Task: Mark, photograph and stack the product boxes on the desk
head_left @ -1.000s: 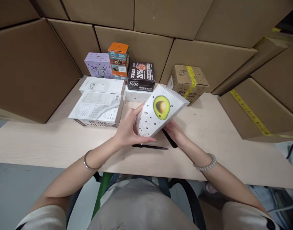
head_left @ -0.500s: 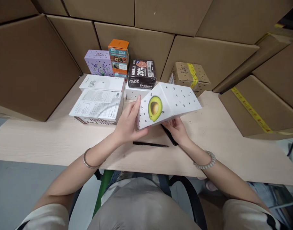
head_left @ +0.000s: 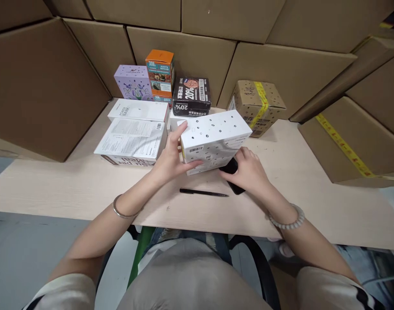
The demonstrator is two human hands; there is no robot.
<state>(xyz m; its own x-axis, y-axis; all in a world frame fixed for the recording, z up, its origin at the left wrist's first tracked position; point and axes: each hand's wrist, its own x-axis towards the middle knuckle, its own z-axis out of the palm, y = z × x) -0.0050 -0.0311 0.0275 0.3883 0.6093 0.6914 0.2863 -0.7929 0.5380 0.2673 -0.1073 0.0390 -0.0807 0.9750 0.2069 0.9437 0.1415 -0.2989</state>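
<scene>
Head view: stacked brown cartons [head_left: 180, 47] wall in the back and sides of a pale wooden table [head_left: 300, 202]. Toward the right side lies a large carton with yellow tape [head_left: 352, 150]. On the left, a white Meal box [head_left: 129, 140] lies flat, with a white POWER BANK box [head_left: 139, 110] just behind it. Well to the right of these sits a small speckled carton [head_left: 258, 105], also crossed by yellow tape.

Between them, the speckled white box [head_left: 216, 133] is held tilted over the middle of the table, a barcode on its near side. The left hand [head_left: 169, 161] grips its left end, fingers at the upper corner and thumb along the lower front. The right hand [head_left: 251, 174] is beside its lower right end, with fingers curved and parted from the thumb; whether they touch the box is hard to tell.

Behind, a black box [head_left: 191, 97] marked 20% stands next to an upright orange box [head_left: 160, 77], with a purple box [head_left: 134, 84] at the latter's left. Partly under the right hand lies a black phone-like object [head_left: 237, 188]; left of it, a slim black pen [head_left: 204, 192] lies near the table's front edge.
</scene>
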